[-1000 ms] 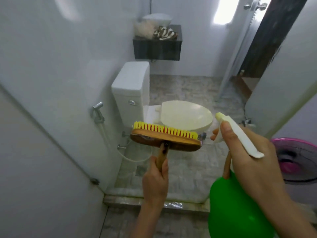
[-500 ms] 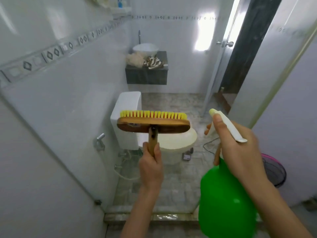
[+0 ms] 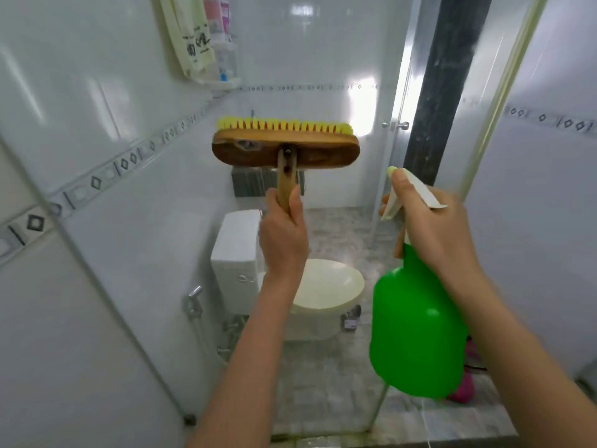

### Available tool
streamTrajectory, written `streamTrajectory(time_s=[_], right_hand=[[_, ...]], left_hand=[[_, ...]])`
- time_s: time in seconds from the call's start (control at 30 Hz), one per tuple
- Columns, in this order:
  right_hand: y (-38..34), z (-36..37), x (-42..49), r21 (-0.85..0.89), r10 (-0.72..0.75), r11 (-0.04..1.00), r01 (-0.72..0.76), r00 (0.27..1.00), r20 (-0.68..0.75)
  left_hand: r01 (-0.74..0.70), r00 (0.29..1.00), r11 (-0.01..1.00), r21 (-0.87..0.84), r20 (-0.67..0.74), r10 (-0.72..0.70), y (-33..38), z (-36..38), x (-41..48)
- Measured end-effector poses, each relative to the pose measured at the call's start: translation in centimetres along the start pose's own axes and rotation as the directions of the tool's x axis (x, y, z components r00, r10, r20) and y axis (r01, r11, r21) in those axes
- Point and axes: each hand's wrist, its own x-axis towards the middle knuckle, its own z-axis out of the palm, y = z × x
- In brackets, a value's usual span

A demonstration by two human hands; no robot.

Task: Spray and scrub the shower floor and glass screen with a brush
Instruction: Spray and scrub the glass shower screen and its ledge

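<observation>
My left hand (image 3: 283,240) grips the wooden handle of a scrub brush (image 3: 286,151), held upright at chest height with its yellow bristles pointing away from me. My right hand (image 3: 439,234) holds a green spray bottle (image 3: 416,334) by its neck, thumb lying along the white trigger head (image 3: 416,192). A glass screen (image 3: 106,286) stands right in front of me; its lower edge meets a stone threshold. The grey marbled floor (image 3: 326,383) lies beyond it.
A white toilet (image 3: 290,286) stands behind the glass, with a bidet sprayer (image 3: 193,302) on the left wall. A corner shelf with bottles and a hanging towel (image 3: 193,37) is high on the left. A door (image 3: 400,124) is at the back; a pink object (image 3: 465,389) lies low on the right.
Both hands have risen, lifting the brush and the spray bottle higher in front of the glass. My view has tilted upward, bringing the wall shelf and towel into sight.
</observation>
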Motion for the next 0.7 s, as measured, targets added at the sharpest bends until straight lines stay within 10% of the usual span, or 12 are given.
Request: streamTrajectory(time_s=[0.23,0.5,0.7], right_hand=[[-0.9,-0.8,0.3,-0.007,0.005,1.0,-0.005,1.0,-0.012],[0.1,-5.8,1.8,0.061,0.025,0.998,-0.017,0.991,-0.133],[4.0,-8.6,2.2,0.053,0.002,0.999,0.0,1.0,-0.031]], left_hand=[[0.088,0.954,0.986,0.143,0.274,-0.124,-3.5,0.4,-8.6],[-0.113,0.971,0.993,0.012,0.211,0.108,9.0,3.5,1.4],[0.051,0.891,0.933,0.357,0.405,-0.204,1.3,6.1,-13.6]])
